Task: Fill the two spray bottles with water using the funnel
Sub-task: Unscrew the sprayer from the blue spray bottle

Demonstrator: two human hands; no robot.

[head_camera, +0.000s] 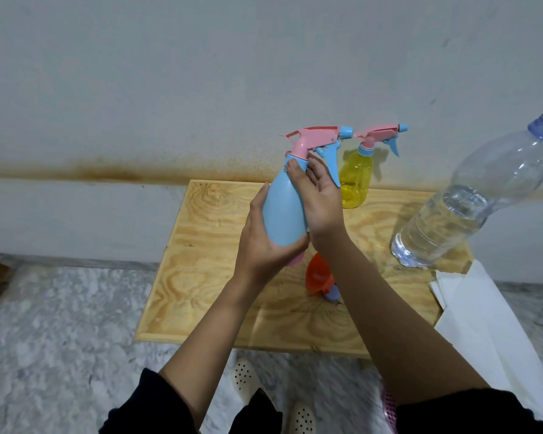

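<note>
1. Gripping the blue bottle [282, 211] round its lower body, the left grip [264, 242] has its fingers and thumb curled about it and holds it clear above the worktop [201, 277], nearly upright and tilted a little.
2. The right grip [322, 202] is up at the bottle's neck: thumb in front on the blue collar, forefinger behind it, the other fingers stretched out under the trigger.
3. The pink spray head [311, 137] is on the bottle, above the right grip, with its nozzle pointing right.
4. The orange funnel [318, 274] lies on its side on the worktop, just below both grips and partly hidden by the right forearm.
5. A small lilac thing [332, 294] touches the funnel's near end; what it is I cannot tell.
6. The yellow bottle [355, 180] stands upright on the worktop beyond the right grip, its spray head on.
7. The water bottle [452, 214] stands well to the right of the right grip, partly filled.
8. A white sheet [483, 324] lies over the worktop's right edge, right of the right forearm.
9. The marbled floor [60, 324] spreads to the left of the left grip and below both.
</note>
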